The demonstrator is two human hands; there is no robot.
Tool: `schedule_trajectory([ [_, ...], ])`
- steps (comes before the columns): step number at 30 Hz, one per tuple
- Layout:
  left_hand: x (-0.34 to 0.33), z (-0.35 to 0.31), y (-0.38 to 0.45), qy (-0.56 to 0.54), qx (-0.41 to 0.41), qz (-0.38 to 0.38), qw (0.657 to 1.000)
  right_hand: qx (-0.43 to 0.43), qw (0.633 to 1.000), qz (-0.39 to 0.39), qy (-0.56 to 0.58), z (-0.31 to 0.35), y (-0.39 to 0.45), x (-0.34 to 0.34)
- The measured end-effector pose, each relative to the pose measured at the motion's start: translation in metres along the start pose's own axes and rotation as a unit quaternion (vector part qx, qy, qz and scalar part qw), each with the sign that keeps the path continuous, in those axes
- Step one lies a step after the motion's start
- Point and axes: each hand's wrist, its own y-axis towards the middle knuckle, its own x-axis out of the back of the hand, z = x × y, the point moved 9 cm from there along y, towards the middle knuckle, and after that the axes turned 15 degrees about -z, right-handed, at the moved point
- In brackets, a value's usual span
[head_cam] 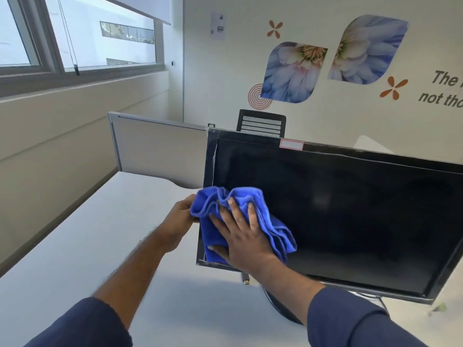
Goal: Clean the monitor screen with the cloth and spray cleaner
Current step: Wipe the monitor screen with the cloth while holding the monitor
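A black monitor (350, 216) stands on a white desk, its dark screen facing me and tilted in the view. A crumpled blue cloth (273, 229) lies against the screen's lower left corner. My right hand (240, 236) presses the cloth flat onto the screen with its fingers spread. My left hand (181, 216) holds the monitor's left edge, its fingertips hidden behind the cloth. No spray cleaner is in view.
The white desk (100, 234) stretches to the left and front. A grey partition panel (160, 149) stands behind it, with a black mesh chair back (261, 122) beyond. The monitor's round base (278, 306) and a dangling cable plug (246, 279) sit under the screen.
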Motion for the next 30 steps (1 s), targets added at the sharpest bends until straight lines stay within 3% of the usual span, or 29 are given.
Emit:
schedule_trajectory([
  [10, 0.000, -0.001, -0.005, 0.028, -0.033, -0.019, 0.999, 0.029, 0.997, 0.069, -0.011, 0.007, -0.053, -0.008],
  [22, 0.000, 0.000, -0.003, 0.035, -0.026, -0.028, 0.999, -0.088, 0.990, 0.094, -0.057, -0.129, -0.160, 0.011],
  [30, 0.000, 0.004, -0.005, 0.024, -0.014, -0.033, 0.999, -0.159, 0.981, 0.110, -0.010, -0.098, -0.130, 0.002],
])
